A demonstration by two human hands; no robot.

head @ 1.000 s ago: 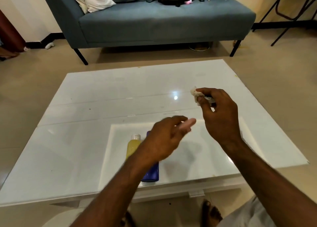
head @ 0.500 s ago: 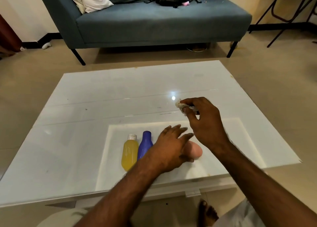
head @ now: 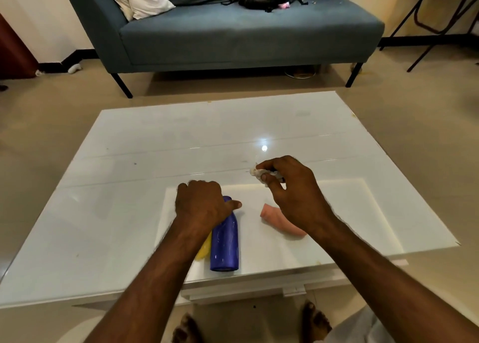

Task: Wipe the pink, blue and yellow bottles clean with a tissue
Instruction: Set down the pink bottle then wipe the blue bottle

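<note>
on the glossy white counter (head: 155, 145), near its front edge, three bottles are laid on their sides. the dark blue plastic bottle (head: 225, 241) is closed upon at its neck by the left hand (head: 204, 205), fingers curled over the top and the thumb stretched along the right side. the yellow plastic bottle (head: 204, 248) lies touching the blue one on its left and is mostly hidden under the left forearm. the pale pink plastic bottle (head: 281, 222) lies apart, toward the right front corner, partly covered by the right wrist. a small crumpled white tissue (head: 258, 173) is pinched between the thumb and fingertips of the right hand (head: 293, 192), which is held above the counter beyond the pink bottle.

the step in hand is judged to be the taking up of the blue bottle for wiping. a firm hold at the neck is advised, so the body is left free for the tissue; the bottle should be turned in the grasp so that every side is reached. the tissue is best opened out a little, since so tight a wad covers little surface.
</note>
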